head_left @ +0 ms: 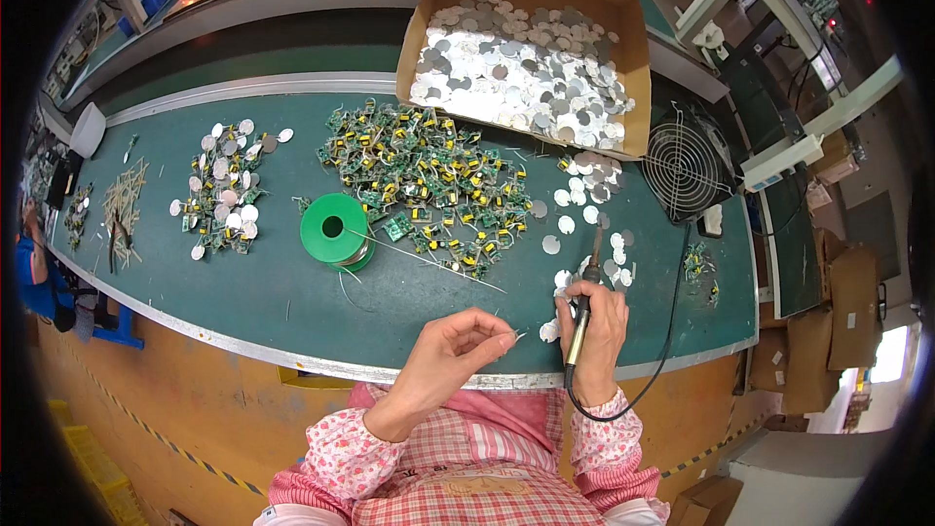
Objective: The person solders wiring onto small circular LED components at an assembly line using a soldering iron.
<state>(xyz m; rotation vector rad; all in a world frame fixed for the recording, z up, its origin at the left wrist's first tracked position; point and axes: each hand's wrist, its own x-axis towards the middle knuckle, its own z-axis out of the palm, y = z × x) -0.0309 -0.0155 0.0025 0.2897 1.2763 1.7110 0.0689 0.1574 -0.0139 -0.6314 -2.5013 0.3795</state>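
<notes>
A soldering step seems in hand — the right hand grips the iron, tip among pale discs; the left hand pinches a thin wire; next calls, likely, for steady alignment.

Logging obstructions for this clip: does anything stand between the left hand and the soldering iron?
Nothing tall visibly does: only pale discs lie on the green tabletop between the left hand and the soldering iron.
</notes>
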